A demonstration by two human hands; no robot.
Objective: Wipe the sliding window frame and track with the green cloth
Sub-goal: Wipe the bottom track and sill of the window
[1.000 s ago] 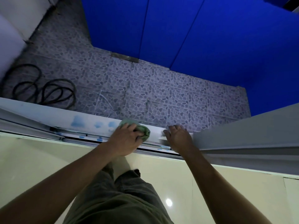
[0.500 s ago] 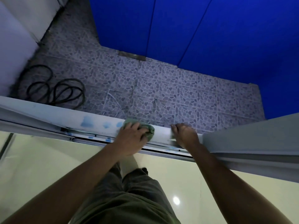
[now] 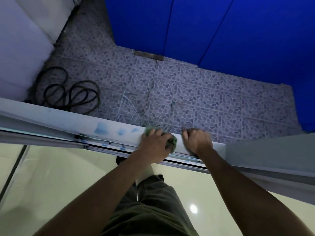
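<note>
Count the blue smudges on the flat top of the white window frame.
3, in a row left of the left hand: a large one, a middle one, a small one nearest the green cloth, which may hide more.
</note>
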